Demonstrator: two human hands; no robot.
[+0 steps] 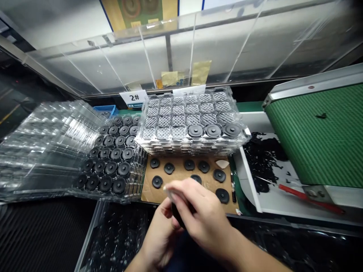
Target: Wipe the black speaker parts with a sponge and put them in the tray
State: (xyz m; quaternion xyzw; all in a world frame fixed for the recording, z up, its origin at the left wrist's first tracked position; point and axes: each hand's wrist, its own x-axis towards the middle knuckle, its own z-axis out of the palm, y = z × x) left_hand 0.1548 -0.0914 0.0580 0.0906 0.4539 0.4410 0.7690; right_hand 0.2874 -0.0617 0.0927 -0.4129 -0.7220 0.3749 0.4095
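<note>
My left hand (163, 230) is closed around a black rubber part (177, 216), low in the middle of the head view. Over it, my right hand (198, 211) pinches a thin pale piece (169, 192) against the same part; the fingers hide most of both. Behind my hands lies a brown cardboard sheet (180, 174) with several round black parts (203, 166) and a pale wedge-shaped piece (222, 164). Beyond it stands a stack of clear trays (178, 145); the top one has three black parts (213, 130) in its front row.
Left of the cardboard is a tray filled with black parts (116, 154), beside stacked clear trays (48, 151). To the right, a white bin (249, 175) holds black scraps (262, 162) and a red-handled tool (306, 198), next to a green conveyor belt (323, 132).
</note>
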